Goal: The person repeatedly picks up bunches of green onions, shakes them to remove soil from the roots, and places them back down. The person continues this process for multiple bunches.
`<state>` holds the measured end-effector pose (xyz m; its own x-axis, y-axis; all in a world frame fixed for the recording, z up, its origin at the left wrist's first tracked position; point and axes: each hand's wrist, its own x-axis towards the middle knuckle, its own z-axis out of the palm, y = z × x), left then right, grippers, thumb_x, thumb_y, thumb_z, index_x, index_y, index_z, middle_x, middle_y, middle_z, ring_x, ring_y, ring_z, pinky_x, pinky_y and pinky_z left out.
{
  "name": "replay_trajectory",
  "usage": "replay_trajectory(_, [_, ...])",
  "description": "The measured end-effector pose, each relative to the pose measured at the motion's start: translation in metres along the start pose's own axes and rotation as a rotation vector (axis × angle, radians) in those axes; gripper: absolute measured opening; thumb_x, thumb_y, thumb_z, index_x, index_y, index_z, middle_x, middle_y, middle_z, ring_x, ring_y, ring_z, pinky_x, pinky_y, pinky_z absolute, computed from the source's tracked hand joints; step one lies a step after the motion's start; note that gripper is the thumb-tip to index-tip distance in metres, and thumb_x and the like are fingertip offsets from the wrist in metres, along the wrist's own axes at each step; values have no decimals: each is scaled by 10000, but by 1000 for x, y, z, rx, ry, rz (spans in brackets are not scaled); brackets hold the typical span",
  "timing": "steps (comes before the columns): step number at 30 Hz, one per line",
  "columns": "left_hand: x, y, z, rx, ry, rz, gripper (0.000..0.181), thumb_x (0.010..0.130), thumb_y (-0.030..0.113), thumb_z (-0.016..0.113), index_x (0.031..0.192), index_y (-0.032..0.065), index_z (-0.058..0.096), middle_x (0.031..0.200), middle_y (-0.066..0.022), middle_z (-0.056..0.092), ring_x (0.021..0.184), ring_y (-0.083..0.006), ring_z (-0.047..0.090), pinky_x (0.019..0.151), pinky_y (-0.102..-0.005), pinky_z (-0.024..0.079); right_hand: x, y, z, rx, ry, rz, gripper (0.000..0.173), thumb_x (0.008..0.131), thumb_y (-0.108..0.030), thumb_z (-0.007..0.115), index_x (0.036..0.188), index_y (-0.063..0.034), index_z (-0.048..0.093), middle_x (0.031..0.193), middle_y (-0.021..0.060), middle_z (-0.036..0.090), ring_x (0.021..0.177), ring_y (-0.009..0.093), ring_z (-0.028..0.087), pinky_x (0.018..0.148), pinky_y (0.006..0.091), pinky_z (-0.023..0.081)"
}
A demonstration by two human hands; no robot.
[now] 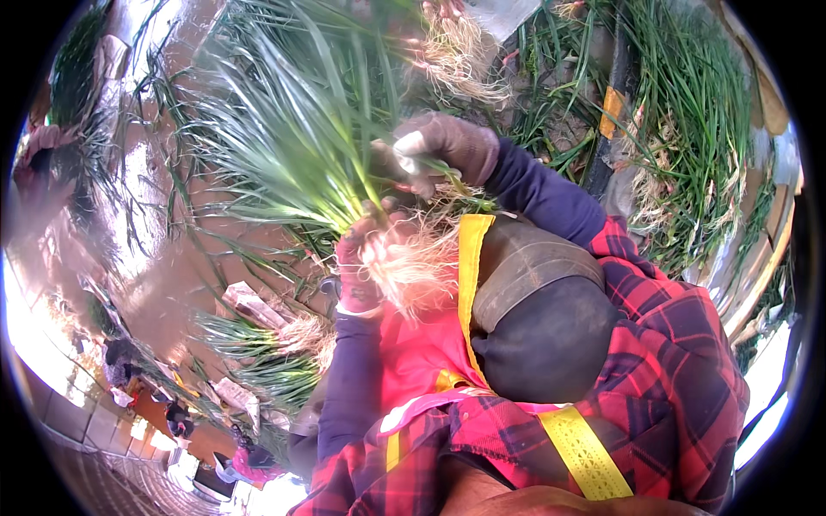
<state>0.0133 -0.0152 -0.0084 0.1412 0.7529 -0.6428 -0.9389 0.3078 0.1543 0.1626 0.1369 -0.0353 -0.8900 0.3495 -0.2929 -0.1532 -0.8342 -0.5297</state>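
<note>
My left hand, in a reddish glove, grips a thick bunch of green onions near its base. The long green leaves fan out away from me, and the pale stringy roots hang over my red apron. Beside the bunch, my right hand wears a brownish glove with whitish fingertips. Its fingers are curled around a limp green leaf, partly hidden by them. Below that hand lie loose trimmings and roots, close to my dark-trousered knee.
More rooted green onions lie ahead. A large heap is at the right, beyond a dark bar. Tied bunches rest at the left on the wet brown floor. Other people are at the lower left.
</note>
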Motion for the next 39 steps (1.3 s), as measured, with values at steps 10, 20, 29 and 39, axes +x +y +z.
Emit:
replay_trajectory(10, [-6, 38, 19, -266, -675, 7, 460, 738, 59, 550, 1161, 32, 371, 788, -30, 517, 794, -154, 479, 781, -321, 384, 99, -66, -98, -1778, 615, 283, 337, 807, -229, 423, 1076, -46, 510, 1019, 159, 546, 874, 286, 551, 780, 371, 420])
replay_trajectory(20, [22, 23, 13, -275, -464, 128, 383, 673, 171, 620, 990, 128, 409, 901, -20, 436, 858, -170, 420, 829, -347, 322, 53, -67, -133, -1293, 431, -78, 160, 767, -167, 535, 870, -60, 595, 723, 54, 559, 583, 168, 529, 502, 256, 424])
replay_trajectory(29, [30, 7, 36, -36, -20, 197, 195, 836, 160, 393, 951, 32, 486, 1213, -170, 377, 1158, -303, 324, 949, -477, 291, 14, -21, -23, -1469, 261, -282, 149, 725, -167, 576, 769, -26, 581, 600, 28, 479, 568, 96, 469, 535, 248, 392])
replay_trajectory(39, [27, 9, 25, 194, 51, 131, 341, 828, 195, 437, 1092, -20, 430, 997, -166, 516, 921, -289, 522, 779, -380, 454, 22, 3, -16, -1238, 165, -285, 190, 745, -206, 557, 893, -94, 595, 756, 60, 563, 672, 163, 569, 573, 257, 466])
